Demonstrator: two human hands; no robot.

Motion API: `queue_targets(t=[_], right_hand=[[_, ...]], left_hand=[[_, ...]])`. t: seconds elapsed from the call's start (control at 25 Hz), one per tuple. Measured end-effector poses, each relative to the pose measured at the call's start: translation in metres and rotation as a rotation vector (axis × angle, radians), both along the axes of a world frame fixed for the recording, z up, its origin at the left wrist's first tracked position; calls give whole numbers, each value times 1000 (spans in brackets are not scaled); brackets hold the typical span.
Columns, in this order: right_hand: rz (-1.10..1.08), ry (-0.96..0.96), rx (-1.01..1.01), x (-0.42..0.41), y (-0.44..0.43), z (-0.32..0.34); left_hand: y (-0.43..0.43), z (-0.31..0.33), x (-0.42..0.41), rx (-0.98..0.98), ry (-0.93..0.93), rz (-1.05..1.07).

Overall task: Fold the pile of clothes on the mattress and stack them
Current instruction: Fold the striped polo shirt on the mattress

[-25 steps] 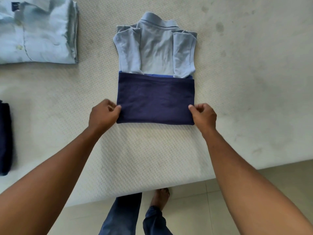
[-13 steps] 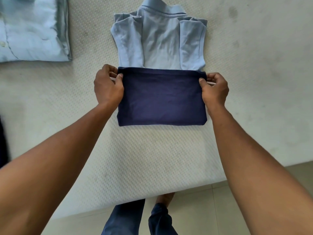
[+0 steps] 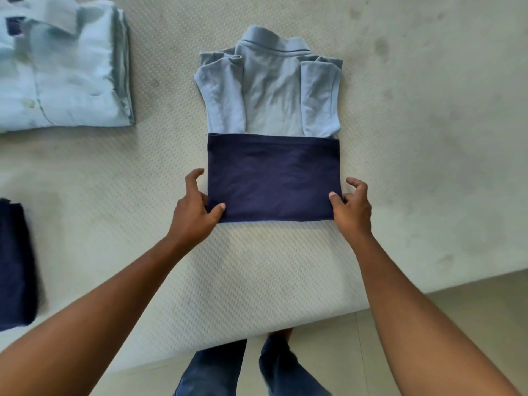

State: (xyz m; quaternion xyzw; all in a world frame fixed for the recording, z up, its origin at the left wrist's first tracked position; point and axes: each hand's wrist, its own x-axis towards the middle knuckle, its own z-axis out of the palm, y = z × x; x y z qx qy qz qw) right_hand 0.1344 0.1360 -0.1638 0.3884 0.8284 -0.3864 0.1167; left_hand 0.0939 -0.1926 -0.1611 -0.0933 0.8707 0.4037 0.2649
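My left hand [image 3: 194, 217] and right hand [image 3: 353, 210] each pinch a near corner of the shirt [image 3: 273, 178], which lies mid-mattress [image 3: 257, 270]. If I lift unevenly, the tucked sleeves [image 3: 224, 92] could slip out and skew the fold.

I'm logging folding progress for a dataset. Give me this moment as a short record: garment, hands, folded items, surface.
garment: polo shirt, collar away from the person, sleeves folded in, navy lower part folded up to the sleeve ends
hands: left hand pinches the navy part's near left corner; right hand pinches its near right corner
folded items: light blue button shirt far left; navy garment at left edge
surface: mattress
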Motion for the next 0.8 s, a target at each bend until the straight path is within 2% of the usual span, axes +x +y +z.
queue_targets(t=[0.24,0.4,0.48,0.64,0.8], right_hand=[[5,127,-213,-2,7,31],[-160,218,-458,-49,22,67],[-213,224,-550,-90,31,83],[-305,247,-565,-196,37,91],[-341,257,-583,-283,38,50]], left_hand=[[-18,23,-8,243,21,69],[-11,55,-58,569,12,258],[-3,66,-100,644,-9,352],[19,65,-199,595,-53,583],[43,40,-275,447,-39,699]])
